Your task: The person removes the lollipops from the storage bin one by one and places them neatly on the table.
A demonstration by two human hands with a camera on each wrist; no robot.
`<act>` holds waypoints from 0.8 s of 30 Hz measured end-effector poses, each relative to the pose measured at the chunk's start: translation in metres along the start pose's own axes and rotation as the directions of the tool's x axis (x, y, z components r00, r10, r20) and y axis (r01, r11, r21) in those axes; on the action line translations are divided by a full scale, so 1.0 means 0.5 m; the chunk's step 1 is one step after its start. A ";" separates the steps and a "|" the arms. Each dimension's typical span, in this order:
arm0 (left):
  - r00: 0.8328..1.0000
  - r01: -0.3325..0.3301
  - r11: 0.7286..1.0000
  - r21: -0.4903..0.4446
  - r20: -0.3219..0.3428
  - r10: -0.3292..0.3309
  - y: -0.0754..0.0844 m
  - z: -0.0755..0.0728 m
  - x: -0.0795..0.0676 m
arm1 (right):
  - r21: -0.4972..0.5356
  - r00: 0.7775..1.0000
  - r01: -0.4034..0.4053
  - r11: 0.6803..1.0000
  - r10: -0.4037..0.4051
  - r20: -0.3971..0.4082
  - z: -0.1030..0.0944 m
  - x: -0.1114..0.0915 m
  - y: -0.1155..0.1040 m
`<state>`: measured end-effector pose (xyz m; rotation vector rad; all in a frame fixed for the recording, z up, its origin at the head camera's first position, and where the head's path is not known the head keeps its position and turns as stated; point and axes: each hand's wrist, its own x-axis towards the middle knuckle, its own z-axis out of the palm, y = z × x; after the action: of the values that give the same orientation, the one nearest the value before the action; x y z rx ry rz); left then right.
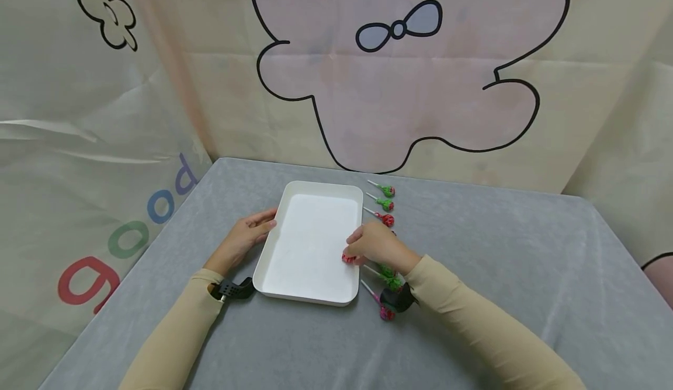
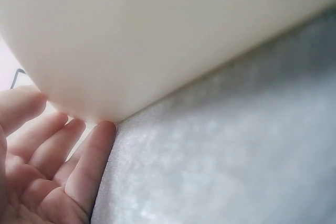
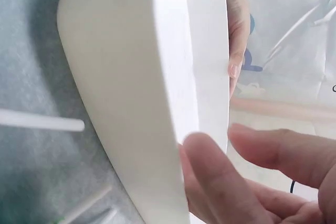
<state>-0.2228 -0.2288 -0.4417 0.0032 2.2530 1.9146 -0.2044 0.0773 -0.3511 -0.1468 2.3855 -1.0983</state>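
A white rectangular tray (image 1: 315,302) lies on the table. My left hand (image 1: 251,233) rests its fingertips against the tray's left outer wall, also seen in the left wrist view, where the fingers (image 2: 89,166) touch the wall near the cloth. Over the tray's right rim, my right hand (image 1: 381,244) holds a red-wrapped lollipop (image 1: 348,258), its head just inside the tray. The stick is hidden by the hand. In the right wrist view the thumb and fingers (image 3: 220,177) reach over the rim, and the lollipop is mostly covered.
Right of the tray is a column of lollipops: green ones (image 1: 388,191) at the far end, a red one (image 1: 388,220), a green one (image 1: 390,278) partly under the right wrist, and a pink-red one (image 1: 386,314) nearest. Grey cloth covers the table (image 1: 499,250); printed curtains (image 1: 221,104) stand behind.
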 end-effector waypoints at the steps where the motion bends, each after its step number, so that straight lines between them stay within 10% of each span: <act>1: 1.000 0.001 1.000 -0.002 -0.002 -0.001 0.000 0.001 0.000 | 0.003 1.000 -0.001 1.000 0.001 0.010 -0.001 0.002 -0.001; 24: 1.000 0.016 1.000 -0.011 -0.011 -0.016 0.001 0.002 0.000 | -0.108 0.998 0.022 0.994 -0.027 -0.048 0.017 0.068 -0.008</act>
<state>-0.2227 -0.2277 -0.4415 -0.0272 2.2422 1.9236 -0.2304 0.0588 -0.3664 -0.1883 2.4944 -0.9955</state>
